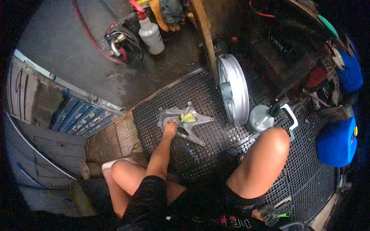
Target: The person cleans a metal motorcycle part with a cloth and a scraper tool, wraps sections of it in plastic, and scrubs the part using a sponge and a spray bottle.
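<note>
My left hand (170,128) is closed on a grey cast-metal bracket (194,133) at its rounded left end, with the fingers curled at a ring-shaped opening. The bracket lies flat on a black grid mat (154,115) and has several arms with bolt holes. A yellow sponge (188,118) rests on it, just right of my hand and apart from it. At the bottom right, a patch of skin (256,214) may be my right hand, close to a green-handled item (284,214). Its fingers cannot be made out.
Right of the bracket, a silver wheel rim (241,90) stands upright by a wooden post (205,34). A translucent pump sprayer (261,118) and a blue jug (337,142) stand further right. Beyond the mat are a spray bottle (151,35) and a coiled hose with a metal fitting (115,45).
</note>
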A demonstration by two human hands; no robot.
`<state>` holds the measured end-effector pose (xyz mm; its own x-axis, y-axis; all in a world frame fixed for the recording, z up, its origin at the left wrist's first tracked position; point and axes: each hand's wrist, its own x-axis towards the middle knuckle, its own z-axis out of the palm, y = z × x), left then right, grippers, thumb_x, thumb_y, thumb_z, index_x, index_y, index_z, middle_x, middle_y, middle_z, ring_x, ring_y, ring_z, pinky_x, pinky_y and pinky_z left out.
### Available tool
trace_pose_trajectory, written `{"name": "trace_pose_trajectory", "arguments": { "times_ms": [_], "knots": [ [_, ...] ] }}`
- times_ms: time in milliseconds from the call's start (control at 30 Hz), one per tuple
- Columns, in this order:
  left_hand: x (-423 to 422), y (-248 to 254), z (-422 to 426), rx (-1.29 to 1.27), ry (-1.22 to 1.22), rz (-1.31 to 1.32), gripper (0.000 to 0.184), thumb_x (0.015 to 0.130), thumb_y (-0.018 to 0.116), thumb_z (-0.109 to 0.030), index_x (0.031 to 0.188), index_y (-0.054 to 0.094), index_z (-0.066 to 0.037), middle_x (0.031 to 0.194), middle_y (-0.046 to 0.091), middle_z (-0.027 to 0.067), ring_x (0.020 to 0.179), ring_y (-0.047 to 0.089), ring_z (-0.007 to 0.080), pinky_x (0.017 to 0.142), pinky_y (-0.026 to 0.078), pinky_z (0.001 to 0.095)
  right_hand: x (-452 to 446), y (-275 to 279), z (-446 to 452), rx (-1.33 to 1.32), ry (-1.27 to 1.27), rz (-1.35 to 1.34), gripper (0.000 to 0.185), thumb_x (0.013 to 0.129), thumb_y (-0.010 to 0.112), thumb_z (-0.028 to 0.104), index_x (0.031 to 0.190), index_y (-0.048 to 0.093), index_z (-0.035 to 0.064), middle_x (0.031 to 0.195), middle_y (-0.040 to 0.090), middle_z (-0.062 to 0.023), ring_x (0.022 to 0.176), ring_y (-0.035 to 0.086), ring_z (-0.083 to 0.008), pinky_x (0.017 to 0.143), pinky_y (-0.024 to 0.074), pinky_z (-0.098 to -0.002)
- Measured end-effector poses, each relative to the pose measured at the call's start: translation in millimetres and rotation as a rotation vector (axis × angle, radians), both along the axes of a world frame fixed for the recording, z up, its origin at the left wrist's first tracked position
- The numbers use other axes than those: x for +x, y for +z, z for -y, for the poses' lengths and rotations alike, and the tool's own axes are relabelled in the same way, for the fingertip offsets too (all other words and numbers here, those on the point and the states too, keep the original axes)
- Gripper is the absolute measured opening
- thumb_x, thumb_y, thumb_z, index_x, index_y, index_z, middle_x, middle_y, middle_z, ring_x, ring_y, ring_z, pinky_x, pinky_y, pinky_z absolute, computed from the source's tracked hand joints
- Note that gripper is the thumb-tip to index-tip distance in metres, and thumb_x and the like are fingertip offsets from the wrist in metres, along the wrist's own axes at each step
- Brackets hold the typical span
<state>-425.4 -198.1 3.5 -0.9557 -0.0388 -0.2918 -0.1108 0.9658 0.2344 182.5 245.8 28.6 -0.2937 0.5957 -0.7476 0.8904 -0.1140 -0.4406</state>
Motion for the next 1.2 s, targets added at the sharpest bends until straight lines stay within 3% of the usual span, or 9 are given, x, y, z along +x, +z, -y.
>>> {"name": "trace_pose_trajectory", "arguments": {
  "times_ms": [67, 100, 233, 433, 567, 633, 700, 900, 1200],
  "knots": [
    [11.5, 16.0, -3.3, -0.010, 0.037, 0.076, 0.049, 0.092, 0.053, -0.024, 0.132, 0.044, 0.002, 0.116, 0.061, 0.0307, 0.105, 0.061, 0.0454, 0.093, 0.050, 0.0505, 7.1, -1.1, 2.2, -0.012, 0.017, 0.044, 0.020, 0.097, 0.052, 0.012, 0.094, 0.062, -0.0047, 0.089, 0.062, -0.0054, 0.080, 0.056, -0.0129, 0.077, 0.0471, -0.0304],
    [11.7, 21.6, 0.4, -0.083, -0.150, 0.061, 0.054, 0.093, 0.053, -0.024, 0.135, 0.037, 0.005, 0.115, 0.061, 0.0320, 0.102, 0.063, 0.0440, 0.088, 0.052, 0.0507, 2.0, -1.1, 2.1, -0.018, 0.032, 0.044, 0.020, 0.097, 0.052, 0.012, 0.094, 0.062, -0.0047, 0.089, 0.063, -0.0054, 0.081, 0.057, -0.0129, 0.077, 0.0471, -0.0304],
    [5.4, 63.4, -13.5, 0.144, 0.194, 0.517, 0.056, 0.095, 0.053, -0.030, 0.135, 0.039, 0.005, 0.120, 0.061, 0.0277, 0.103, 0.064, 0.0388, 0.090, 0.051, 0.0492, -41.2, -15.6, -8.7, -0.019, 0.112, -0.012, 0.020, 0.097, 0.052, 0.013, 0.095, 0.062, -0.0046, 0.089, 0.063, -0.0055, 0.081, 0.057, -0.0131, 0.077, 0.0471, -0.0304],
    [-2.3, 10.2, 6.2, -0.203, -0.100, 0.330, 0.054, 0.092, 0.056, -0.036, 0.127, 0.052, 0.004, 0.122, 0.062, 0.0249, 0.111, 0.062, 0.0375, 0.096, 0.049, 0.0465, -156.2, -25.0, -25.8, -0.003, 0.262, -0.195, 0.021, 0.097, 0.052, 0.013, 0.096, 0.062, -0.0046, 0.090, 0.063, -0.0057, 0.081, 0.057, -0.0133, 0.077, 0.0472, -0.0304],
    [-8.7, -12.1, 19.3, -0.228, -0.126, 0.338, 0.056, 0.087, 0.064, -0.036, 0.128, 0.052, 0.000, 0.123, 0.061, 0.0246, 0.112, 0.061, 0.0392, 0.097, 0.049, 0.0459, -225.8, -24.4, -19.8, 0.001, 0.328, -0.251, 0.021, 0.097, 0.052, 0.014, 0.096, 0.062, -0.0045, 0.090, 0.063, -0.0058, 0.082, 0.057, -0.0134, 0.078, 0.0472, -0.0304],
    [-9.6, 34.4, 3.4, -0.198, -0.169, 0.404, 0.057, 0.085, 0.067, -0.034, 0.129, 0.052, -0.002, 0.124, 0.060, 0.0243, 0.112, 0.061, 0.0401, 0.097, 0.049, 0.0458, -247.8, -22.8, -13.6, 0.005, 0.340, -0.243, 0.021, 0.097, 0.052, 0.014, 0.097, 0.062, -0.0045, 0.091, 0.063, -0.0058, 0.082, 0.057, -0.0135, 0.078, 0.0472, -0.0304],
    [-29.7, -8.5, 33.9, -0.142, -0.388, 0.406, 0.057, 0.084, 0.069, -0.033, 0.129, 0.052, -0.002, 0.124, 0.061, 0.0238, 0.111, 0.061, 0.0410, 0.096, 0.050, 0.0463, -261.4, -20.0, -6.6, 0.018, 0.342, -0.222, 0.021, 0.097, 0.052, 0.014, 0.097, 0.062, -0.0045, 0.091, 0.063, -0.0059, 0.082, 0.057, -0.0136, 0.078, 0.0472, -0.0304],
    [-42.7, 31.3, 2.3, -0.180, -0.531, 0.602, 0.051, 0.078, 0.073, -0.026, 0.118, 0.059, 0.002, 0.108, 0.067, 0.0242, 0.104, 0.064, 0.0402, 0.092, 0.052, 0.0459, -245.0, 1.3, 23.1, 0.014, 0.326, -0.118, 0.022, 0.097, 0.051, 0.015, 0.098, 0.062, -0.0044, 0.092, 0.063, -0.0060, 0.083, 0.057, -0.0138, 0.078, 0.0473, -0.0304],
    [-39.6, 46.7, 2.9, -0.012, -0.364, 0.710, 0.053, 0.081, 0.073, -0.028, 0.125, 0.056, -0.005, 0.112, 0.065, 0.0255, 0.097, 0.066, 0.0396, 0.087, 0.054, 0.0455, -143.8, 20.2, 94.1, 0.053, 0.228, 0.002, 0.023, 0.097, 0.051, 0.016, 0.099, 0.062, -0.0043, 0.092, 0.064, -0.0063, 0.083, 0.058, -0.0142, 0.079, 0.0473, -0.0304]
  ]
}}
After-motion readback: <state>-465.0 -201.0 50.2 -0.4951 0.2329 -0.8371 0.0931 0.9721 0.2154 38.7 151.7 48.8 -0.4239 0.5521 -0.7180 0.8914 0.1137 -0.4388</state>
